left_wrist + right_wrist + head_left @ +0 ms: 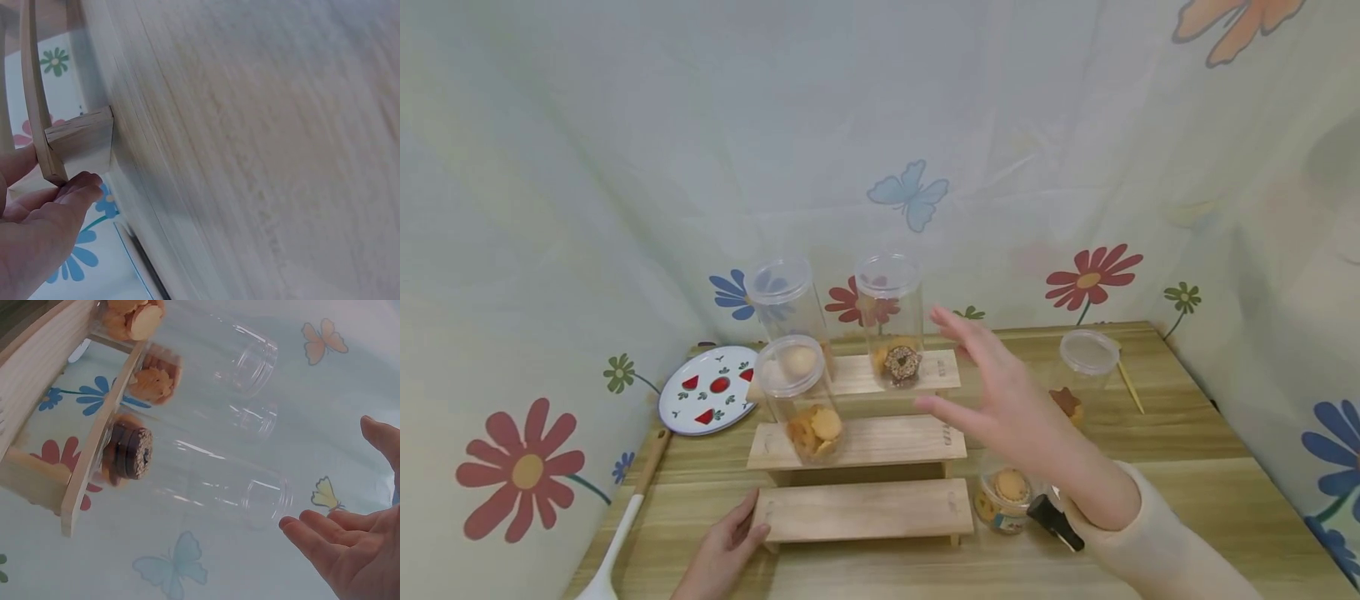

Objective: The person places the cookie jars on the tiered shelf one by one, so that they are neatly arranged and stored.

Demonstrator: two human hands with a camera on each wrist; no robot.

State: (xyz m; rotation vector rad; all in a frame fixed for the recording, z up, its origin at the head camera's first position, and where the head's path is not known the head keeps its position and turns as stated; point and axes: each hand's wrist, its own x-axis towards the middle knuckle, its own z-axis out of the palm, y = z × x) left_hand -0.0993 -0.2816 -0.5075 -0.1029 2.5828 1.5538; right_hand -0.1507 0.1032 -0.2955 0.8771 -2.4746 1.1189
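Note:
My left hand (724,546) grips the left end of the lowest board (865,510) of a three-step wooden stand. In the left wrist view, the thumb lies on one side of that board (37,106) and the fingers on the other. With fingers and thumb spread, my right hand (1000,392) hovers just right of a tall clear jar (891,321) on the top step. The jar has a clear lid and holds a chocolate ring cookie (131,450) among others. A second tall jar (784,304) stands at the left of that step. Another cookie jar (801,408) stands on the middle step.
Under my right forearm sits a small cookie tub (1003,500) beside a black-handled object (1055,522). A lidded jar (1086,367) and a yellow stick (1130,383) lie further right. Left are a patterned plate (718,417) and a white utensil (621,533) with a wooden handle.

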